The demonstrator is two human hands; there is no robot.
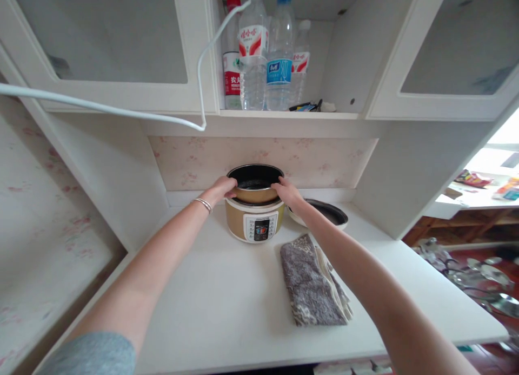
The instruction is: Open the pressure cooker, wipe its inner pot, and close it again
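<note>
Both my hands grip the rim of a dark-lined inner pot (258, 195) with a gold outside, one at each side. My left hand (225, 187), with a bracelet at the wrist, has its fingers closed on the left edge. At the right edge my right hand (287, 191) pinches the rim. The pot sits partly raised in the mouth of a gold and white electric cooker (235, 222) with a control panel on its front. Behind my right forearm lies a round lid (339, 217), dark side up. A folded grey towel (310, 285) rests in front of it.
The white counter (211, 310) bears all these things. Overhead, a cabinet shelf (340, 115) holds several plastic bottles (279, 50). A white cable (121, 113) hangs across the upper left. Metal pots and lids (486, 283) stand lower at the right.
</note>
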